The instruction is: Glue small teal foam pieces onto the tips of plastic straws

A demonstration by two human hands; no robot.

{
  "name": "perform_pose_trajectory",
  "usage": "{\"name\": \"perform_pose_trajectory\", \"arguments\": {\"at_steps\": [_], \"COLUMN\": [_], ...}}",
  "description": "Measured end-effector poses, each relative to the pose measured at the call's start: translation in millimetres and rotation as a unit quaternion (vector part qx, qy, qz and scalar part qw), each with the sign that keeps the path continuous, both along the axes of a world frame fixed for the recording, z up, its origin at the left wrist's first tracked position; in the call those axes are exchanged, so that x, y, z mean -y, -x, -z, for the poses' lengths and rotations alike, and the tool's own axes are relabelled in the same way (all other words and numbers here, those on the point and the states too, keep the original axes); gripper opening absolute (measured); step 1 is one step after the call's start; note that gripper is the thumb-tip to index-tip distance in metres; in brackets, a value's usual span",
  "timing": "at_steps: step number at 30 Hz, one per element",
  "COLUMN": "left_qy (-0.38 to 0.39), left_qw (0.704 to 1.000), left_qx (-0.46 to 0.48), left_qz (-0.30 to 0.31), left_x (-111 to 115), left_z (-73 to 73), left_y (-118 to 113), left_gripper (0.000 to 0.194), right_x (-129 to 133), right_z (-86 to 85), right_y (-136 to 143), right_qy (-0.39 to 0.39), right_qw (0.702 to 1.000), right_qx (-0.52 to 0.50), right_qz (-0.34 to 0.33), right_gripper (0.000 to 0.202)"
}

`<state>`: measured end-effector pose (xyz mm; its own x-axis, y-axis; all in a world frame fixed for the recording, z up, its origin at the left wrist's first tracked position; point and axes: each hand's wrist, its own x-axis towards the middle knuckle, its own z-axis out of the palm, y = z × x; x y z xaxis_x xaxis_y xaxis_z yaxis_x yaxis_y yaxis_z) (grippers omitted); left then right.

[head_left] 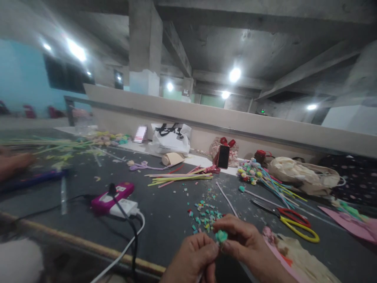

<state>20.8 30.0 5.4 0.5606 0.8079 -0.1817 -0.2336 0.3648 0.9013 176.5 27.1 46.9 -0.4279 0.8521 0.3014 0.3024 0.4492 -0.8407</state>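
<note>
Near the front edge of the dark table, my left hand point(196, 257) is closed in a pinch just under a small green flower-like piece point(221, 236). My right hand point(246, 245) has its thumb and fingers on the right side of that green piece. Beyond my hands lies a scatter of small green, yellow and red bits point(206, 214). A pale stem point(226, 199) lies behind my right hand, and another stem with a green tip point(242, 189) rests farther right.
Scissors point(297, 224) lie right of my hands. A purple power strip point(113, 196) with cables is at left. Behind are pastel strips point(179, 179), a phone point(223, 156), a white bag point(171, 139) and flower stems point(251, 171). Another person's hand point(16, 163) is far left.
</note>
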Motion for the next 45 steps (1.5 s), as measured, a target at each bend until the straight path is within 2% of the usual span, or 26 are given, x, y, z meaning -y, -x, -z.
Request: {"name": "perform_pose_trajectory", "arguments": {"at_steps": [3, 8, 13, 19, 23, 27, 28, 30, 33, 37, 41, 45], "left_qy": [-0.012, 0.009, 0.047, 0.059, 0.047, 0.079, 0.084, 0.106, 0.115, 0.113, 0.096, 0.043], "left_qw": [1.000, 1.000, 0.999, 0.997, 0.997, 0.988, 0.977, 0.963, 0.953, 0.955, 0.963, 0.974], "left_qx": [-0.003, 0.007, 0.022, 0.029, 0.049, 0.084, 0.109, 0.123, 0.140, 0.138, 0.133, 0.118], "left_qz": [-0.010, -0.007, -0.010, -0.026, -0.035, -0.102, -0.163, -0.216, -0.242, -0.236, -0.213, -0.189], "left_x": [0.4, -2.2, -4.3, -1.4, -0.8, 6.1, 8.6, 13.3, 17.9, 19.7, 16.3, 11.7], "left_z": [-1.3, -1.4, -0.2, -2.9, -4.7, -20.4, -25.9, -35.9, -44.2, -43.9, -39.4, -38.6], "left_y": [0.1, 2.7, 2.9, 3.0, 4.6, 9.6, 11.4, 14.9, 18.6, 21.0, 25.7, 32.4], "left_gripper": [0.034, 0.029, 0.024, 0.024, 0.026, 0.023, 0.020, 0.016, 0.020, 0.019, 0.020, 0.025], "right_x": [0.9, -0.4, -4.3, -3.8, -5.1, -7.9, -8.2, -8.1, -6.7, -6.4, -8.6, -6.4], "right_z": [0.3, 2.0, -2.7, -4.5, -1.7, 1.9, 2.8, 4.4, 5.8, 9.3, 13.1, 1.1], "right_y": [-1.0, -7.1, -12.7, -4.9, -1.7, -7.0, -9.2, -13.8, -20.0, -25.8, -33.6, -54.6], "right_qy": [0.015, 0.044, 0.046, 0.086, 0.097, 0.092, 0.093, 0.098, 0.107, 0.120, 0.079, 0.036], "right_qw": [1.000, 0.998, 0.995, 0.994, 0.994, 0.992, 0.992, 0.990, 0.988, 0.983, 0.979, 0.967], "right_qx": [-0.005, -0.033, -0.061, -0.054, -0.045, -0.049, -0.048, -0.047, -0.044, -0.037, 0.008, 0.029], "right_qz": [-0.007, 0.019, 0.070, 0.027, 0.038, 0.069, 0.077, 0.089, 0.105, 0.131, 0.190, 0.252], "right_gripper": [0.025, 0.044, 0.029, 0.026, 0.024, 0.026, 0.027, 0.027, 0.026, 0.026, 0.026, 0.030]}}
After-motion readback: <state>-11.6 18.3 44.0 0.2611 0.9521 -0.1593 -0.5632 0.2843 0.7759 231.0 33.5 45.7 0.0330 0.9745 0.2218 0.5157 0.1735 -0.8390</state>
